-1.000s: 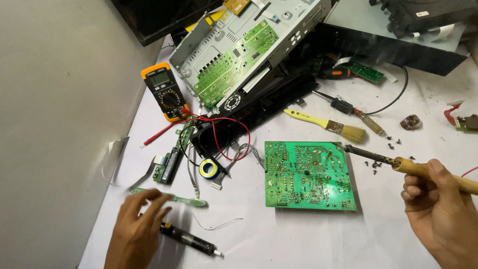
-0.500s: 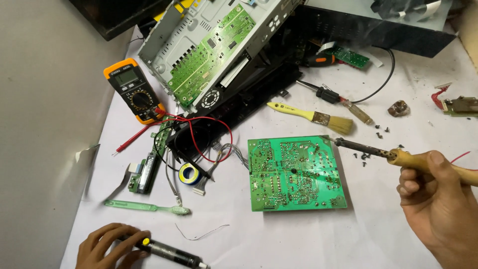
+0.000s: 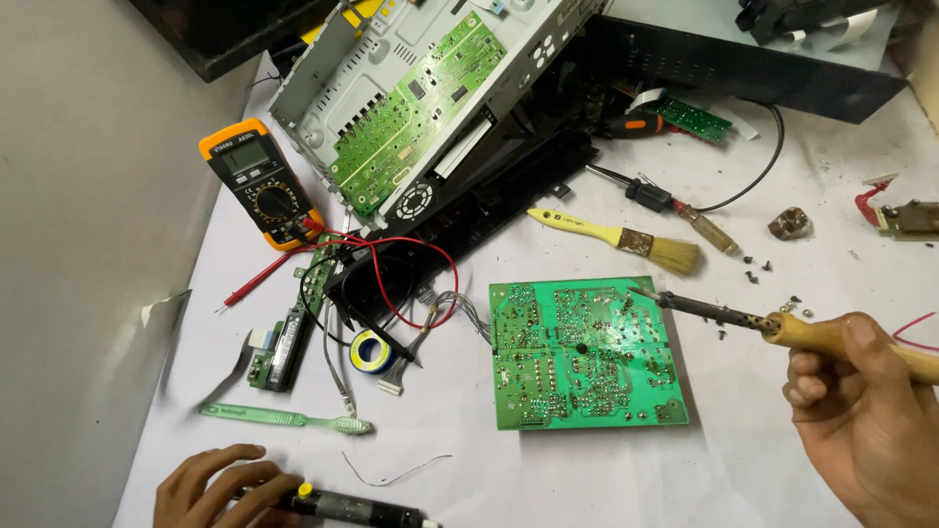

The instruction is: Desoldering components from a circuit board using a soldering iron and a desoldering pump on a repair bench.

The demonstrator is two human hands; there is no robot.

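The fingers [image 3: 220, 467] of the left hand [image 3: 210, 489] are wrapped around a black suction pump [image 3: 347, 508] lying low on the white table [image 3: 548, 479]. A green toothbrush [image 3: 284, 418] lies just above. The green circuit board [image 3: 582, 354] sits in the middle. The right hand [image 3: 866, 430] grips a wooden soldering iron [image 3: 782, 328], its tip touching the board's top edge.

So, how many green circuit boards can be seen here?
4: large board under the soldering iron tip, one in the metal chassis, a small one at top, a narrow strip beside the multimeter. Others may be hidden.
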